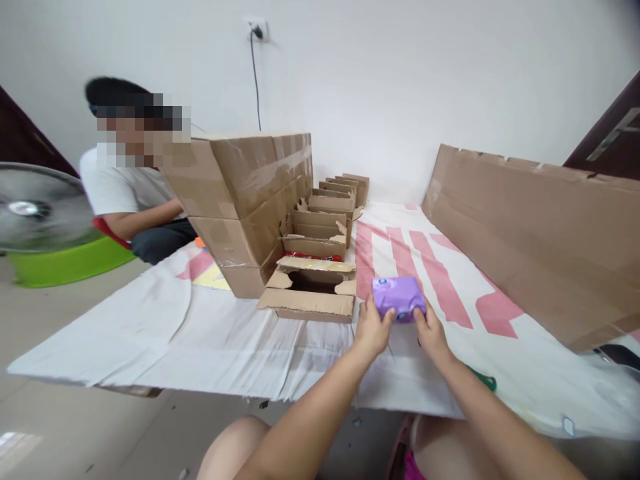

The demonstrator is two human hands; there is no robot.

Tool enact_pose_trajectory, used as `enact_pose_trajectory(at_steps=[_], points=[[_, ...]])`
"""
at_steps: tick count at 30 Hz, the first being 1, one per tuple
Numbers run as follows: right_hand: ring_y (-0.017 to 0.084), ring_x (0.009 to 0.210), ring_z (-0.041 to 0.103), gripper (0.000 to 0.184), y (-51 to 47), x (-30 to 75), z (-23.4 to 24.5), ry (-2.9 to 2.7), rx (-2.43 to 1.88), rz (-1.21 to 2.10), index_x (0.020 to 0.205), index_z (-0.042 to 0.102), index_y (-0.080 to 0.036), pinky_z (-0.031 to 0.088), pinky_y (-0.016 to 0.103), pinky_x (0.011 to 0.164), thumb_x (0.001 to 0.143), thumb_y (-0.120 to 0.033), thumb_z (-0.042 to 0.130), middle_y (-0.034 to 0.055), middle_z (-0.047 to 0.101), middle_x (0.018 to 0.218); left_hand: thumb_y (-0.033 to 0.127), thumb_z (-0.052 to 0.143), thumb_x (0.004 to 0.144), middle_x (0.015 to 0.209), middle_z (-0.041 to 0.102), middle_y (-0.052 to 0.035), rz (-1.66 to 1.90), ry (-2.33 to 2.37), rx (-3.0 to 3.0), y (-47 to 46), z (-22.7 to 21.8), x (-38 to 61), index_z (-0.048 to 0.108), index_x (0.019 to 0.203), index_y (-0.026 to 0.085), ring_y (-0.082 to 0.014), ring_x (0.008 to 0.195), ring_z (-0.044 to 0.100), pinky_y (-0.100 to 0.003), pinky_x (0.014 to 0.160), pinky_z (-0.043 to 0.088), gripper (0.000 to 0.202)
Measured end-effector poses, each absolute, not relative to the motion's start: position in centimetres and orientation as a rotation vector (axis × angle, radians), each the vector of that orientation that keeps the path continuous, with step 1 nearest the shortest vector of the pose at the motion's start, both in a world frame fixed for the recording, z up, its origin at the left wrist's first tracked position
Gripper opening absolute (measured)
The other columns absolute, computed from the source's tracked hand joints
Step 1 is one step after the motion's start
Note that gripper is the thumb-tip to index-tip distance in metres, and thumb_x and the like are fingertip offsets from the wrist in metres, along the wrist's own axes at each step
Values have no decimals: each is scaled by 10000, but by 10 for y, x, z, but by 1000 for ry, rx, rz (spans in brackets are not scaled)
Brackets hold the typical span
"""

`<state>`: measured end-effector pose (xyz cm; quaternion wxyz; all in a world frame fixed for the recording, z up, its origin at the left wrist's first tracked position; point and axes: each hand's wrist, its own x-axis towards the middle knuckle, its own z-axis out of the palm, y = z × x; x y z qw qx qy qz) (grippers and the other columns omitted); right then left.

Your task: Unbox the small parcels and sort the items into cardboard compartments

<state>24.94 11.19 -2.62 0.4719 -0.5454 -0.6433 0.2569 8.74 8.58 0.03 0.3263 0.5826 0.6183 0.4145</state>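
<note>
Between my two hands is a purple plastic-wrapped pack (399, 296), possibly tissues, though its print is too small to read. My left hand (374, 327) grips its near left corner, and my right hand (431, 327) grips the near right side. Both thumbs press on the wrapper, and the pack is over the cloth-covered table. Just left of my left hand stands an open cardboard box (313, 305) with its flaps folded out and a dark inside. Behind it, another open box holds something red and shiny (315, 256).
More open boxes (327, 200) run back in a row beside stacked taped cartons (240, 207). A large cardboard panel (530, 240) leans along the right. White cloth with red stripes (400, 247) covers the table. A person (133, 193) sits at left near a fan (35, 210).
</note>
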Motion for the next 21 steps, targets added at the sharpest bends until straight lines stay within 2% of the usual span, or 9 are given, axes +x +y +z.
enact_pose_trajectory(at_steps=[4, 7, 13, 17, 21], points=[[287, 1089, 587, 589, 180, 243, -8, -1471, -1367, 608, 1171, 579, -147, 429, 462, 967, 828, -592, 400, 163, 649, 1170, 230, 485, 893, 1342, 480, -200, 1158, 1884, 1445, 144, 23, 111, 337, 1400, 104, -281, 1308, 412, -386, 1086, 306, 543], [306, 1025, 607, 573, 199, 242, -8, -1386, -1409, 606, 1094, 609, -149, 447, 463, 920, 794, -596, 412, 172, 671, 1096, 227, 473, 903, 1281, 512, -200, 1135, 1911, 1452, 162, 30, 119, 393, 1358, 103, -290, 1276, 439, -390, 1065, 325, 478], [308, 1031, 594, 581, 138, 246, -49, -1244, -1447, 589, 1037, 581, -163, 448, 445, 899, 771, -641, 386, 169, 668, 1056, 192, 575, 834, 1192, 536, -160, 1088, 1851, 1550, 106, 2, 116, 491, 1221, 128, -272, 1177, 502, -370, 1014, 374, 400], [283, 922, 624, 593, 85, 243, -82, -1208, -1467, 642, 1043, 556, -163, 477, 420, 835, 785, -667, 378, 151, 681, 985, 186, 571, 818, 1204, 500, -130, 1022, 1758, 1655, 59, -18, 103, 434, 1242, 149, -243, 1161, 491, -347, 1025, 362, 446], [276, 1033, 593, 632, 62, 234, -99, -1254, -1435, 684, 1153, 527, -147, 438, 420, 927, 816, -664, 389, 166, 646, 1123, 254, 553, 830, 1175, 499, -131, 931, 1749, 1686, 39, -25, 83, 441, 1180, 146, -245, 1111, 515, -342, 974, 394, 383]])
